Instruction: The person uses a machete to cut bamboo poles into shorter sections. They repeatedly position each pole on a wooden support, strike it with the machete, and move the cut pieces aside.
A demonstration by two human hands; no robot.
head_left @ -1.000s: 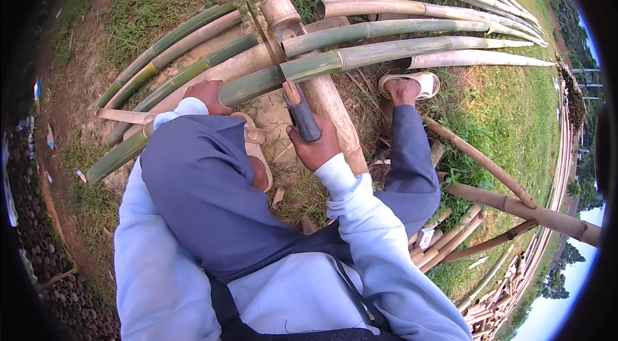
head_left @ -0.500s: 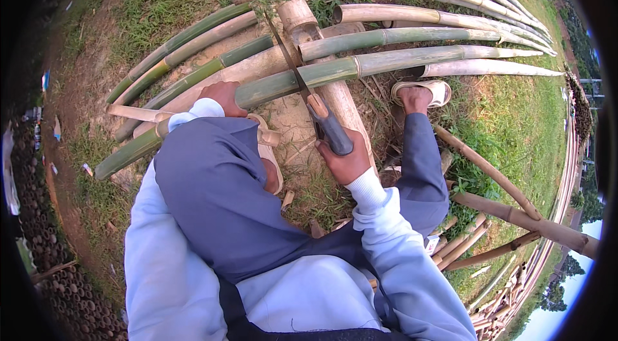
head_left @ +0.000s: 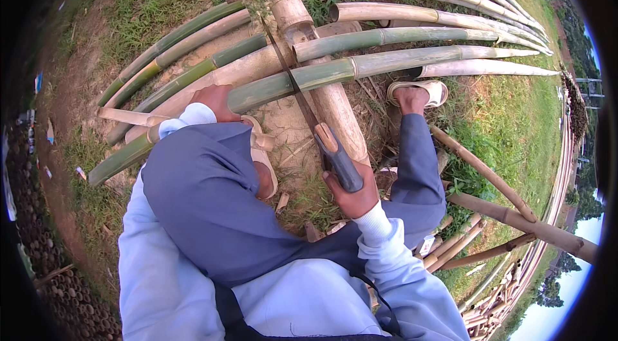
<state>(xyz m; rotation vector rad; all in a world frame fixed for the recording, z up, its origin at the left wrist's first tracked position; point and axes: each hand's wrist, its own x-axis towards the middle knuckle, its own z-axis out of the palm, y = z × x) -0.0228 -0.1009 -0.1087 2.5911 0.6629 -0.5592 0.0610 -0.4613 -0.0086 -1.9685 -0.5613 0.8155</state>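
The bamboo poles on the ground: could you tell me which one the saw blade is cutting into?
The green pole under the left hand, lying across the thick log; others lie untouched.

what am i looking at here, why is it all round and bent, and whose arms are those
The picture comes from a wide-lens camera on a person's head, looking down, which bends straight lines. The arms in pale sleeves are that person's own. They crouch on grass and bare ground among long bamboo poles. The right hand grips the handle of a saw, whose thin blade lies across a green bamboo pole. The left hand presses on that same pole. The pole rests across a thick pale log. One foot in a sandal is planted beside it.
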